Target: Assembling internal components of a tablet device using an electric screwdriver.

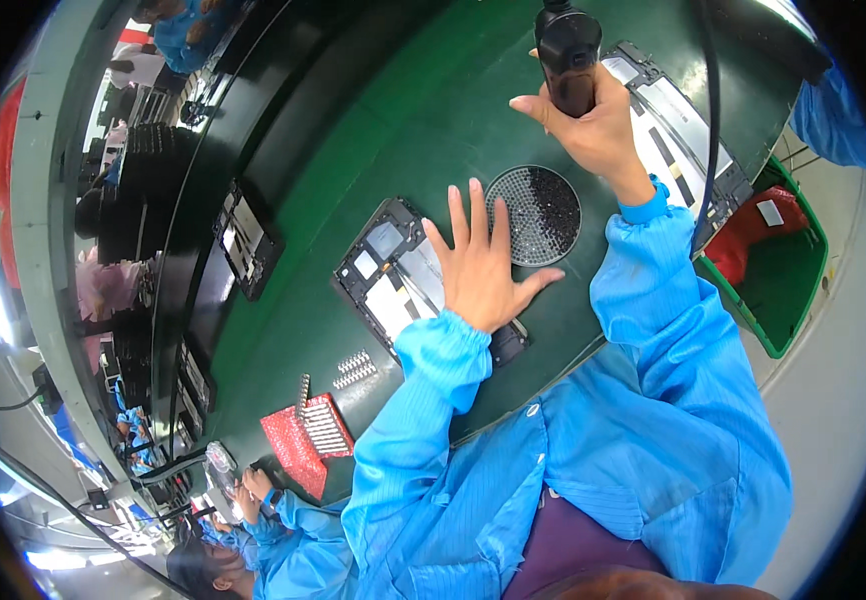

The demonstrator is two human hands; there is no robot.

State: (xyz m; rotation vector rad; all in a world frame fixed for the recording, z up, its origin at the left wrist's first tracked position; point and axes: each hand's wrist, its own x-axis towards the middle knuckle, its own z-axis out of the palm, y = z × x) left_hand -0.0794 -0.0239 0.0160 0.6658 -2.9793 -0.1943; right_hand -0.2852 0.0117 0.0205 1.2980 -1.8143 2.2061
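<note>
My right hand [603,140], raised at the upper right, is wrapped round a black electric screwdriver [567,60]. The tool's lower tip is hidden. My left hand [480,280] is spread, its fingers fanned out over the right side of an opened tablet-like device [383,300] with a black frame and silver inner parts. Whether the palm touches it, I cannot tell. Just past those fingertips lies a round tray [523,235] with a grid of small holes, dark screws heaped on its right half. A second opened device [668,140] rests beyond my right wrist.
Red bubble wrap [295,450] with rows of small metal parts [328,430] lies at the lower left of the green table [423,130]. Another device [244,238] sits on the far left. A black cable [713,90] hangs at right, above a green crate [788,325]. A co-worker [283,540] works at lower left.
</note>
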